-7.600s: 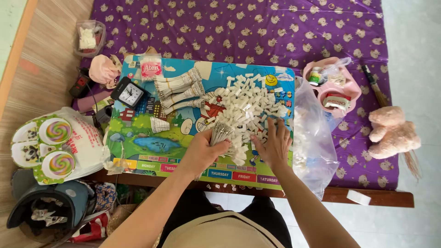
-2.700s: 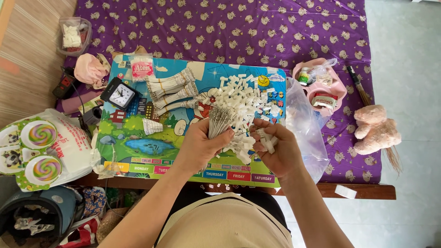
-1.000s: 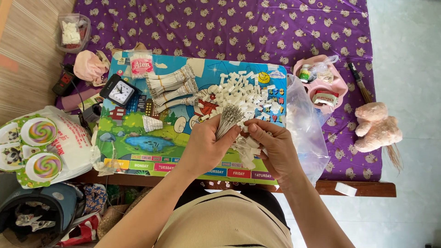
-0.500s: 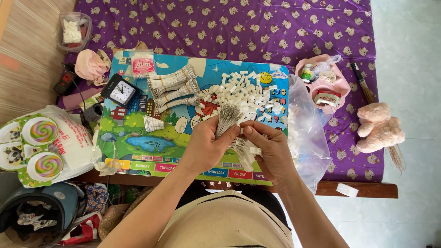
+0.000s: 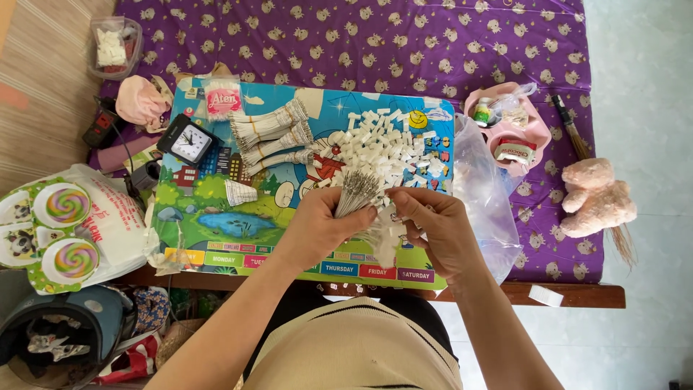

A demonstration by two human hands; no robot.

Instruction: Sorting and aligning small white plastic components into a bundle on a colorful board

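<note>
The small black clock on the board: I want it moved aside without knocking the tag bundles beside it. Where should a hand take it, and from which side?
Take the clock by its black frame, pinching the two opposite edges, and come from above on its left, away from the bundles. It lies face up and tilted on the board, so its edges look free, and that side seems clear of the bundles.

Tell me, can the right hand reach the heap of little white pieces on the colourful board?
Probably yes: the heap of little white pieces lies just beyond the right hand, nothing between, though its fingers pinch some already.
</note>
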